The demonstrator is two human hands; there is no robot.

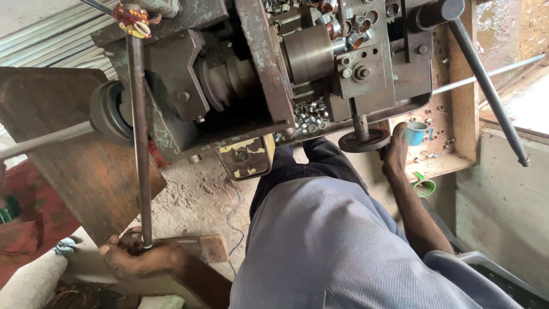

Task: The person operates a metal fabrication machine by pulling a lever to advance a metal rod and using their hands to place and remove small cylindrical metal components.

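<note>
Beside the board edge, left hand around lever rod

Dusty concrete floor at six o'clock; daylight on pale wall at three; corrugated sheet at ten.

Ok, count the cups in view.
2. A blue cup stands on the wooden ledge beside the right hand. A green cup lies lower, right of that forearm. The left hand holds a long lever. Others may be hidden.
</note>
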